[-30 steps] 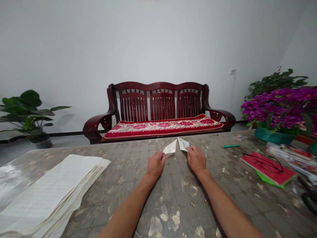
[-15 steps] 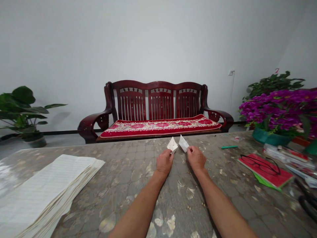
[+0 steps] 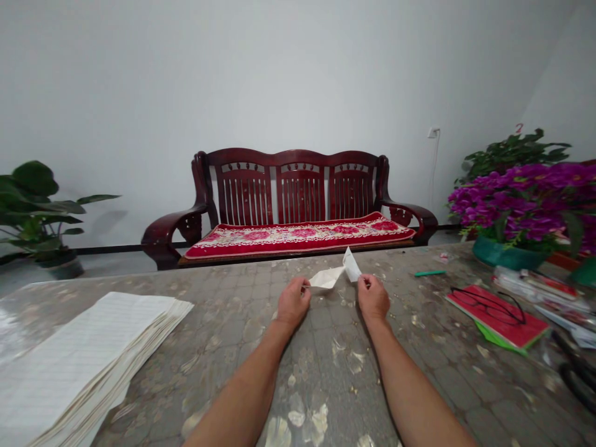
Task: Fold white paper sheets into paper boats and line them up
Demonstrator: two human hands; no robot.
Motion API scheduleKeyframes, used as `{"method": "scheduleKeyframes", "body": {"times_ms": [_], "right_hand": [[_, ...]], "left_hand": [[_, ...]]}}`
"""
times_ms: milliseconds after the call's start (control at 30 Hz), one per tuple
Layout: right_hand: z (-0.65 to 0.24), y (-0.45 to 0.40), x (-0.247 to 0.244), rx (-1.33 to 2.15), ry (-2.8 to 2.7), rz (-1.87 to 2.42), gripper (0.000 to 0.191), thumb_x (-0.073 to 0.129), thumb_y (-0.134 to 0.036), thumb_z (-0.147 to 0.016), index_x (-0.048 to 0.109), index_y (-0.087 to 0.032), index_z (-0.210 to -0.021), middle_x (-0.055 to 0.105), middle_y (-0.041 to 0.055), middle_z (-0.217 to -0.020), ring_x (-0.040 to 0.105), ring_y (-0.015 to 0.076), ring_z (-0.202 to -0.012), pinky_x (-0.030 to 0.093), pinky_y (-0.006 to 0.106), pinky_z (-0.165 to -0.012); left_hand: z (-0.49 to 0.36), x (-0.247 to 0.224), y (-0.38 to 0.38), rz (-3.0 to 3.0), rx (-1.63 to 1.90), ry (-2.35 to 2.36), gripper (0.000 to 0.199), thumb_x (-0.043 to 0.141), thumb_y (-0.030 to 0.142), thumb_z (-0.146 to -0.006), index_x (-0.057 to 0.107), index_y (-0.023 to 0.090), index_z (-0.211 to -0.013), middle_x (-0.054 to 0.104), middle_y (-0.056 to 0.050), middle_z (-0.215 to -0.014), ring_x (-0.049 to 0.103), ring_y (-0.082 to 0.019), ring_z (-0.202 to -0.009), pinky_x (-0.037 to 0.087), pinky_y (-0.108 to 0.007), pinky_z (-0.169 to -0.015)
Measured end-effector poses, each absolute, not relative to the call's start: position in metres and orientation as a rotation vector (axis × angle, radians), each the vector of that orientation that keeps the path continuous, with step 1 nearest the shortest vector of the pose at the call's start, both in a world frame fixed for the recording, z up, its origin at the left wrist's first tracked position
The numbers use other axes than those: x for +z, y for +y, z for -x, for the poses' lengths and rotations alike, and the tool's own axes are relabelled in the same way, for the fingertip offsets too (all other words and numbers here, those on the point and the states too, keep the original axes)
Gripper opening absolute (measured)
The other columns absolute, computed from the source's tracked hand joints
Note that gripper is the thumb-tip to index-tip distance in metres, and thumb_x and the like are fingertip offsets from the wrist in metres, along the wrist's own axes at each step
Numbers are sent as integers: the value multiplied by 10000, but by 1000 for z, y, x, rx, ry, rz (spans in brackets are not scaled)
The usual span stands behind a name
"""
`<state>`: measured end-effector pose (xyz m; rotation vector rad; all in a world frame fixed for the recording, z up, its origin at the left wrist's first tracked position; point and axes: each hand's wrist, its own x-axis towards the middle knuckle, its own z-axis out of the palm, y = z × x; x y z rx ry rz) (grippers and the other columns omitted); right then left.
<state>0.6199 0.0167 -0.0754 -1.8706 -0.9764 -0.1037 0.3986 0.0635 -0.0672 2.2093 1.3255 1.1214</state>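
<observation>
- A small cream paper [image 3: 327, 279], creased and pointed at its far corner, stretches out nearly flat, its surface slightly bent.
- A small white paper [image 3: 352, 266] stands more upright beside it, folded, with a sharp tip pointing up and away from the viewer.
- The two papers meet or overlap where their inner edges come together; which of these cannot be told.
- Two bare forearms reach forward from the bottom of the view over a grey, floral-patterned tabletop [image 3: 242, 323], drawing closer together toward the hands.
- The left hand [image 3: 294, 302] is curled, its thumb and fingers pinching the outer end of the cream paper, which extends from the grip toward the right hand [image 3: 374, 299].
- The right hand is also curled, pinching the lower corner of the white paper; the sheet rises beyond the fingertips, leaning inward.
- Both papers are between the hands, near the far edge of the tabletop.
- To the left lies a stack of lined paper [image 3: 93, 354]; to the right, a green pen [image 3: 430, 273] and dark-framed glasses [image 3: 488, 305] on a red book [image 3: 516, 326].
</observation>
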Motion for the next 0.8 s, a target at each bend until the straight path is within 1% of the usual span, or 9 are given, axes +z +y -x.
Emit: {"method": "scheduleKeyframes", "body": {"times_ms": [100, 167, 267, 400, 500, 567, 633, 733, 800], "right_hand": [[-624, 20, -79, -56, -973, 1809, 270, 488, -361, -841, 707, -206, -879, 694, 53, -855, 569, 173, -718, 367, 255, -627], [-623, 20, -81, -43, -1014, 1773, 278, 482, -375, -834, 703, -209, -866, 694, 47, -842, 579, 175, -715, 394, 258, -643], [-616, 19, -80, -46, -1134, 1748, 257, 484, -365, -829, 695, -218, -840, 687, 35, -838, 582, 170, -720, 405, 256, -658], [-607, 15, -77, -94, -1294, 1794, 232, 482, -334, -846, 690, -233, -827, 677, 23, -862, 576, 157, -743, 390, 239, -650], [-605, 13, -75, -112, -1304, 1812, 233, 479, -319, -854, 695, -232, -837, 678, 24, -868, 574, 154, -746, 388, 234, -646], [-606, 13, -75, -110, -1290, 1814, 234, 478, -313, -853, 695, -229, -831, 679, 24, -861, 572, 153, -736, 388, 234, -644], [-606, 13, -74, -110, -1284, 1819, 235, 475, -310, -854, 693, -228, -821, 679, 22, -854, 571, 152, -728, 385, 234, -640], [-605, 14, -74, -120, -1300, 1830, 223, 479, -296, -858, 689, -225, -826, 681, 22, -865, 575, 153, -739, 374, 234, -634], [-604, 13, -73, -125, -1306, 1842, 208, 490, -280, -858, 688, -225, -834, 682, 21, -876, 577, 153, -743, 365, 234, -628]], "left_hand": [[-384, -66, 78, -2260, 1043, 1210, 198, 488, 45, -742, 610, 187, -806, 631, 11, -786, 576, -130, -729, 445, -240, -733], [-378, -65, 87, -2264, 1020, 1190, 215, 473, 41, -733, 615, 190, -795, 633, 11, -791, 580, -135, -748, 458, -250, -752], [-380, -62, 96, -2253, 1015, 1179, 268, 460, 23, -720, 640, 189, -829, 659, -12, -885, 606, -149, -832, 480, -279, -813], [-392, -59, 94, -2176, 1050, 1182, 349, 483, 18, -722, 668, 198, -958, 674, -55, -1069, 615, -186, -1009, 487, -334, -903], [-395, -57, 81, -2097, 1124, 1291, 281, 488, 79, -801, 654, 193, -996, 674, -89, -1085, 608, -204, -1053, 465, -354, -944], [-391, -56, 67, -2020, 1124, 1402, 210, 462, 190, -885, 633, 180, -1006, 660, -110, -1086, 627, -199, -968, 479, -342, -888], [-384, -54, 50, -1988, 1035, 1502, 258, 435, 339, -934, 619, 175, -1007, 648, -110, -1079, 635, -193, -873, 485, -329, -806], [-374, -54, 21, -2089, 844, 1515, 313, 553, 439, -864, 606, 189, -1045, 636, -83, -1074, 630, -191, -809, 463, -305, -737], [-372, -55, 4, -2166, 750, 1504, 326, 644, 403, -791, 605, 199, -1043, 631, -74, -1086, 632, -209, -867, 450, -292, -738]]}}
